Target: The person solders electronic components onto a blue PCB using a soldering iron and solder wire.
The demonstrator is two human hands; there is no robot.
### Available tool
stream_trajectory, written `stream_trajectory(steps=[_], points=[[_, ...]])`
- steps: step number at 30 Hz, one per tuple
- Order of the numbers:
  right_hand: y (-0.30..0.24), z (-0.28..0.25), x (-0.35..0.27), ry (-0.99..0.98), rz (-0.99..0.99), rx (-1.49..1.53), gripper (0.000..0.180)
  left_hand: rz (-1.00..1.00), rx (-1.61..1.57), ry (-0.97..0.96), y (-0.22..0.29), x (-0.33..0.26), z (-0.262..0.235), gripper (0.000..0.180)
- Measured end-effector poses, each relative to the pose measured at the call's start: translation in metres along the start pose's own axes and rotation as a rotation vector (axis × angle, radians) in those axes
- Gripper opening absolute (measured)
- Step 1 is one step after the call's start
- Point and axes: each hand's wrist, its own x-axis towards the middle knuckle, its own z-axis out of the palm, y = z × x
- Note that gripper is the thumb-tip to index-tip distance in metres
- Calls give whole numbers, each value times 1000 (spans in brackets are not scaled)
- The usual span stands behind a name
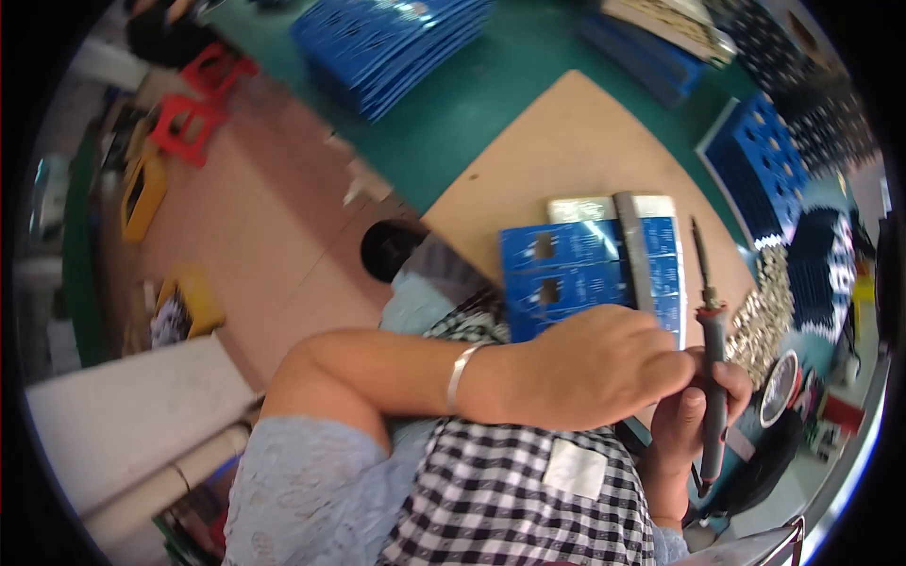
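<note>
My right hand (681, 424) grips the grey handle of a soldering iron (713, 340), its metal tip pointing away from me. Curled at the fingers, my left hand (599, 368) crosses in front of my body and reaches the right hand's fingers. Whatever it may pinch is hidden from view. Beyond the left hand lies a blue circuit board panel (569, 247) with cut-outs, partly covered by my hand. A narrow grey metal bar (634, 247) rests across the panel. Both lie on a tan wooden board (566, 141).
A stack of blue panels (387, 47) stands at the far left of the green table (434, 123). More blue boards (760, 156) stand at the right. Small shiny metal parts (766, 307) are heaped beside the wooden board, near a round white-rimmed container (780, 388). Red stools (189, 123) stand on the floor.
</note>
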Motion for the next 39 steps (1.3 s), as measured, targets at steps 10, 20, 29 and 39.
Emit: stream_trajectory(steps=[10, 20, 29, 39], points=[[-5, -62, 32, -226, -300, -441, 25, -183, 86, -65, 2, -1, -1, 20], [-43, -163, 130, 212, -28, -124, 35, -360, 412, 7, -51, 22, -21, 14], [25, -76, 60, 51, 106, 19, 26, -228, 412, -135, -66, 48, -8, 19], [27, -80, 55, -142, 46, -195, 28, -233, 421, -168, -69, 44, 0, 19]])
